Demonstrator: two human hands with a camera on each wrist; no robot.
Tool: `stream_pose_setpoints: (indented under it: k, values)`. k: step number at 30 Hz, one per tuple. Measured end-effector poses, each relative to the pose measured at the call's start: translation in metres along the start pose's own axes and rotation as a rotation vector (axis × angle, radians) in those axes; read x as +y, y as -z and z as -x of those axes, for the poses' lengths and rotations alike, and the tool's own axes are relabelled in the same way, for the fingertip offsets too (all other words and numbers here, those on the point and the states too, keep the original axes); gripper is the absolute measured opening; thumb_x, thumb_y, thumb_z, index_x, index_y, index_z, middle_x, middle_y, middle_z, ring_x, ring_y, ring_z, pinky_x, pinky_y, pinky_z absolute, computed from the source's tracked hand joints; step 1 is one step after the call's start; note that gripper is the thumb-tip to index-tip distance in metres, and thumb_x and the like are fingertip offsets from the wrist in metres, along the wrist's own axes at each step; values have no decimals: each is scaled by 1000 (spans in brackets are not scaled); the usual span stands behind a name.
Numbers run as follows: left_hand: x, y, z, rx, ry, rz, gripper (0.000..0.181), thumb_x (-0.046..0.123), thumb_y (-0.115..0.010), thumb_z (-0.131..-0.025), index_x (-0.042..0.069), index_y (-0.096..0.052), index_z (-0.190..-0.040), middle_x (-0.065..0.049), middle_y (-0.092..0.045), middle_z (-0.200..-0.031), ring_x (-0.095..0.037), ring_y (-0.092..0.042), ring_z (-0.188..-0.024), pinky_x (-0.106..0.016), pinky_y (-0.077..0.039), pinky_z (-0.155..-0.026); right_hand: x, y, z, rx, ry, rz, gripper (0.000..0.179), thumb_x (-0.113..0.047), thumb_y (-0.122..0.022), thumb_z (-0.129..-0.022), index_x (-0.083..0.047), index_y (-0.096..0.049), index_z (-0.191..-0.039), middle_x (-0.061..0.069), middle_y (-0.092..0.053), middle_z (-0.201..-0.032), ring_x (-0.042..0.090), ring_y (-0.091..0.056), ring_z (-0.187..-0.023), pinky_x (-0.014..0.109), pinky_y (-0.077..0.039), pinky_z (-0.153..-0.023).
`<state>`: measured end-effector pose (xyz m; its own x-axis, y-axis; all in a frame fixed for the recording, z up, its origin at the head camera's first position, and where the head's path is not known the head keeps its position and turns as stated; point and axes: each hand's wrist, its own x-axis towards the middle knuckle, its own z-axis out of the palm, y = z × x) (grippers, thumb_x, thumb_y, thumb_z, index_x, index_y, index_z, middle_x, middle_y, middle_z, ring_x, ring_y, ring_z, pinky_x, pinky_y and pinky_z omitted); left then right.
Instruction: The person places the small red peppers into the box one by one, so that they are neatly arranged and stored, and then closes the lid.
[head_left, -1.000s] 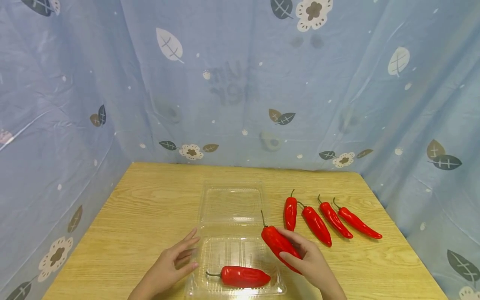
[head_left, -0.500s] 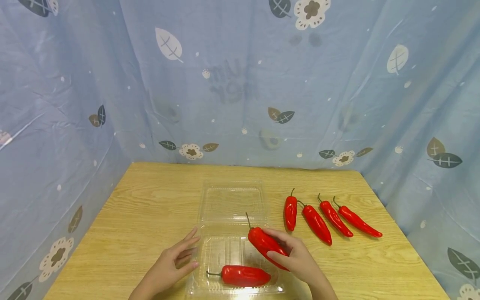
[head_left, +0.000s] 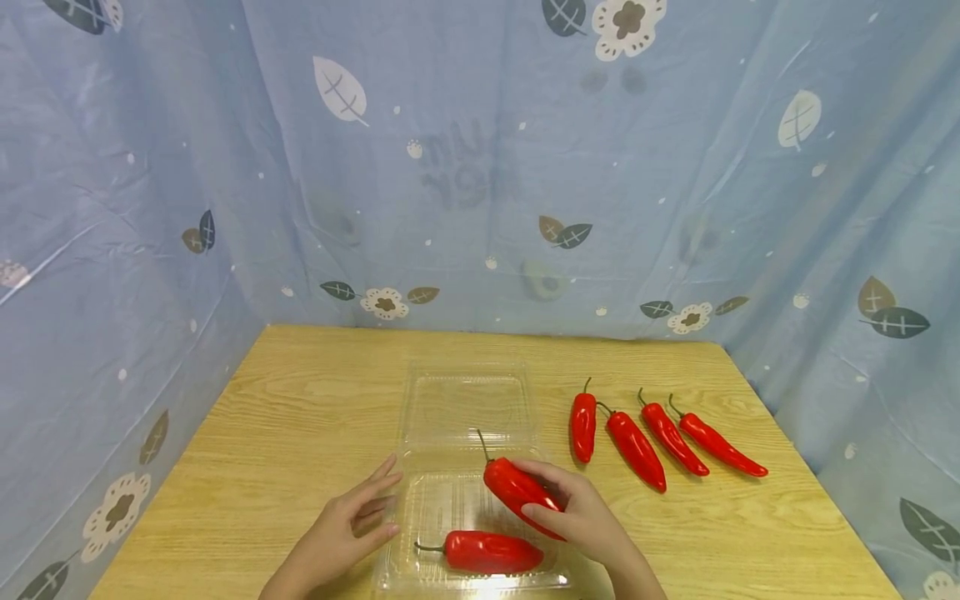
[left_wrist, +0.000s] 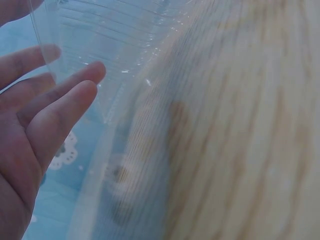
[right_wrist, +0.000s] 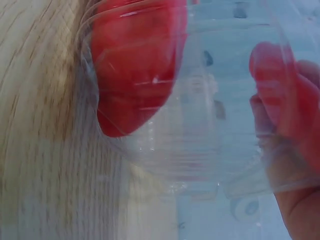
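Observation:
A clear plastic clamshell box [head_left: 384, 575] lies opened out on the table, its lid [head_left: 465, 400] folded back at the far side. Inside its near tray one red chili pepper [head_left: 491, 552] rests sideways, stem to the left; the right wrist view shows this pepper [right_wrist: 137, 65] through the box wall. My right hand [head_left: 581, 510] grips a second red pepper [head_left: 512, 487] between thumb and fingers, over the tray's right part, stem pointing away. At the tray's left edge is my left hand [head_left: 341, 529], fingers extended and relaxed by the clear wall [left_wrist: 125, 30].
Several more red peppers, among them the nearest one [head_left: 582, 427] and the rightmost one [head_left: 723, 446], lie in a loose row right of the box. The wooden table [head_left: 285, 417] ends at a blue patterned curtain [head_left: 450, 208] behind and on both sides.
My right hand has carried its pepper leftward from the box's right edge to over the tray. The left hand, the box and the pepper in it have stayed put.

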<state>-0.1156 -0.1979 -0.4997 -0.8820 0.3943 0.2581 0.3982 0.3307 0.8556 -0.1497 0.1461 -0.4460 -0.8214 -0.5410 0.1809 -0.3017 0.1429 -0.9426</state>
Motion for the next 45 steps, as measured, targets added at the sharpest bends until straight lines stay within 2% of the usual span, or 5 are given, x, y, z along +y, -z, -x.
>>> stream_pose_setpoints:
  k: [6,29,39,45]
  values:
    - [0,-1,1,-2,10,-1,58,17,-64,-91,0,-39,-141,-20,-20,-155,-40,-54,-117,-35,-53,-94,0,-4,-4,-28,-22,-5,46,-8,-64,-89,3,-51,-132,27,-56,-124,8,-61,-98,20,-54,-82]
    - [3,0,-1,1,8,-3,58,15,-64,-91,-2,-40,-140,-21,-21,-155,-41,-55,-116,-35,-53,-93,4,-20,-19,-62,-90,147,43,-17,-66,-89,-13,-57,-130,10,-63,-123,11,-60,-98,20,-53,-83]
    - [1,-1,0,11,-24,-44,57,14,-64,-91,-3,-40,-140,-23,-23,-153,-42,-55,-115,-35,-54,-91,5,-26,-22,-102,-129,200,42,-18,-67,-88,-19,-58,-129,3,-65,-120,12,-61,-101,20,-52,-83]
    - [2,-1,0,9,-12,-22,57,14,-64,-91,-1,-40,-141,-22,-22,-154,-43,-54,-116,-35,-54,-92,6,-29,-24,-114,-124,246,42,-18,-67,-88,-21,-58,-129,-1,-64,-123,13,-60,-107,23,-51,-90]
